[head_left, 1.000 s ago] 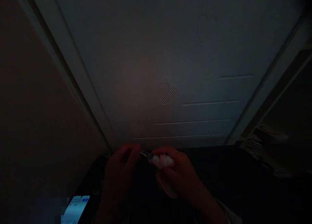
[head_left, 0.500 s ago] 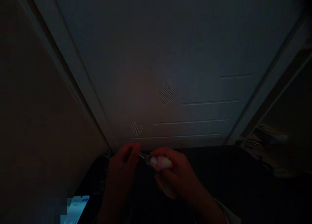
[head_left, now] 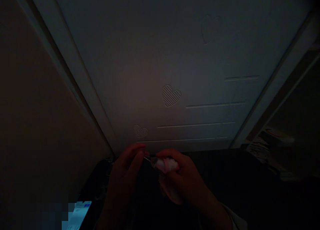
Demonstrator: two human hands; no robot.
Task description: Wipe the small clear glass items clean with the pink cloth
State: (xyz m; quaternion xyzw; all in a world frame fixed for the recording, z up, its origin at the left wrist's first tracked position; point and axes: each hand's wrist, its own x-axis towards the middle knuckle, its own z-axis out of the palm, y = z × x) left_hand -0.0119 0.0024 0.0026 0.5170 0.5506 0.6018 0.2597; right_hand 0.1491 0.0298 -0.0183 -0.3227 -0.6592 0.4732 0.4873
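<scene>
The light is very dim. My right hand [head_left: 181,170] is closed around a small white-and-pink object [head_left: 167,165] whose kind I cannot make out. From its left end a narrow shiny piece [head_left: 150,159] reaches toward my left hand [head_left: 127,166]. The thumb and index finger of that hand are bent together at the tip of the shiny piece, and the exact contact is too dark to see. Below the right palm the other fingers curl in shadow.
Ahead stands a pale panel [head_left: 140,73] with a grooved heart [head_left: 171,95] and several carved lines. Under my hands is a dark surface [head_left: 220,180]. A lit phone screen [head_left: 79,215] glows at lower left. Papers or packets [head_left: 270,146] are stacked at right.
The white-and-pink object and my right fingers have shifted slightly right. My left thumb and index finger have parted a little at their tips.
</scene>
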